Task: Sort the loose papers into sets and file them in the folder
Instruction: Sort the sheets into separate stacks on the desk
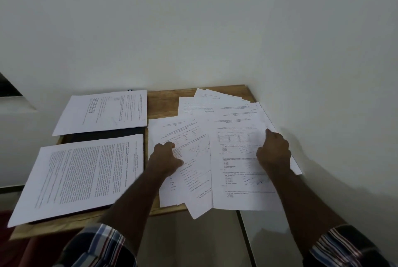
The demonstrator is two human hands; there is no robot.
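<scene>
Several loose printed papers (pixel 226 120) lie fanned out over the right half of a small wooden table (pixel 161 98). My left hand (pixel 165 159) rests on the left part of this spread with curled fingers pinching a sheet (pixel 189 180). My right hand (pixel 273 150) grips the top sheet (pixel 239 180) near its right edge. Two sorted sets sit at the left: a far one with a grid figure (pixel 103 111) and a near one of dense text (pixel 86 176). They lie on a dark folder (pixel 103 134), mostly hidden beneath them.
White walls close the table in at the back and right (pixel 323 72). The near papers overhang the table's front edge. A pale floor (pixel 193 241) shows below, and something dark red (pixel 13 251) is at the lower left.
</scene>
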